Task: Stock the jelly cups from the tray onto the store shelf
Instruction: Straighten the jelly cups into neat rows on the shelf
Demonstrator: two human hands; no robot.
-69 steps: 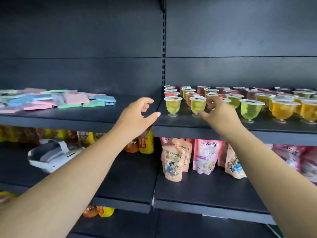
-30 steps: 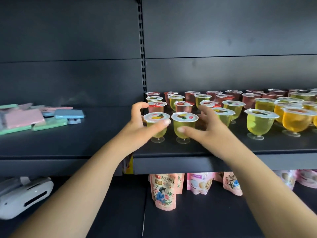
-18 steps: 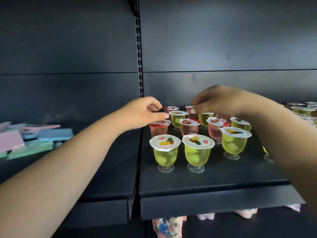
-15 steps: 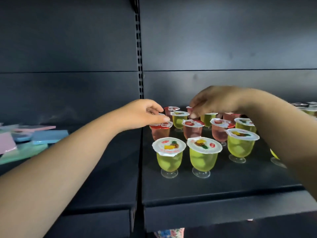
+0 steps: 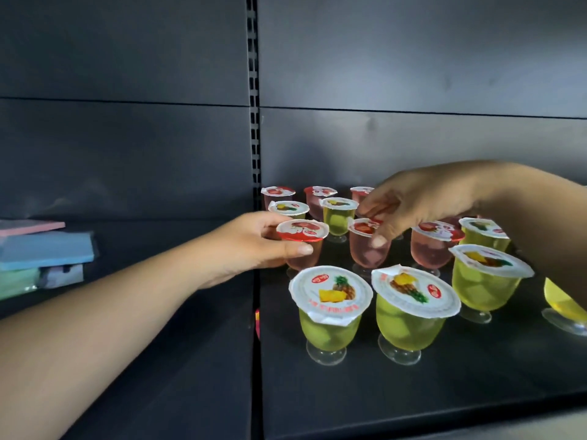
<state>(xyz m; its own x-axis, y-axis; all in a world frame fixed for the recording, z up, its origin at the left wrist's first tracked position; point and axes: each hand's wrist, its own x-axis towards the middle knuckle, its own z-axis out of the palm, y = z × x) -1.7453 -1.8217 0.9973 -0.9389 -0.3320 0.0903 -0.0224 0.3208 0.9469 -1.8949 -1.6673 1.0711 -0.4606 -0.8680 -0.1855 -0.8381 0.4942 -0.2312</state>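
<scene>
Several footed jelly cups stand in rows on the dark shelf (image 5: 413,398). My left hand (image 5: 254,246) grips a pink jelly cup (image 5: 303,231) with a red-rimmed lid in the second row, thumb in front and fingers behind. My right hand (image 5: 416,204) reaches over from the right and pinches the neighbouring pink cup (image 5: 365,249) at its lid and side. Two green pineapple cups (image 5: 330,300) (image 5: 413,300) stand in the front row. The tray is out of view.
A stack of pink, blue and green flat packs (image 5: 41,252) lies on the adjoining shelf at the left. A slotted upright (image 5: 254,122) divides the two shelf bays. More green, pink and yellow cups (image 5: 486,274) fill the right side.
The camera has moved closer and lower to the shelf. Both hands have left the front green cups and reached back to the second row, each now taking a pink cup.
</scene>
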